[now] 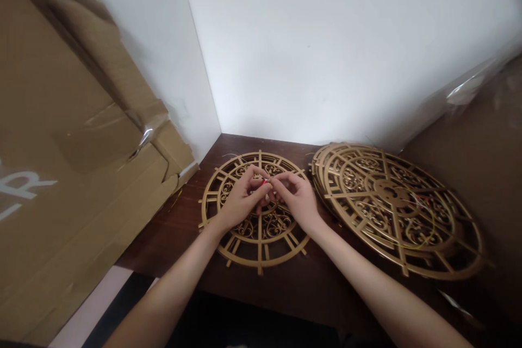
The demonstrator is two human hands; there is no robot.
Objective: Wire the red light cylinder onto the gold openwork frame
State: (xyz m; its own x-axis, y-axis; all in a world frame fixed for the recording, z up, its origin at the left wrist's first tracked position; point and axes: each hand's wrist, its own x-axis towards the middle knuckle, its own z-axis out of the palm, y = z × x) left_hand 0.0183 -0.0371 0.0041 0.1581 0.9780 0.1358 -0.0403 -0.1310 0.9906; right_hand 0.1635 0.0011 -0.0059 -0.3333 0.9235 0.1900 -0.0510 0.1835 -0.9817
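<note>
A small red piece (264,181) is pinched between the thumb and fingers of my left hand (242,201). It is too small to name exactly. My right hand (299,202) meets it from the other side, thumb and fingertips pressed together; what lies in that pinch is hidden. Both hands are over the middle of a round gold openwork clock frame (260,250), which lies flat on the dark brown table and has scrollwork and radial bars. The hands cover much of its centre.
To the right, several similar gold frames (389,190) are stacked and tilted, with a yellow wire (433,223) looped on top. A large cardboard box (81,174) stands at left. White walls rise behind the dark table (179,239). Brown wrapped material (489,136) stands at far right.
</note>
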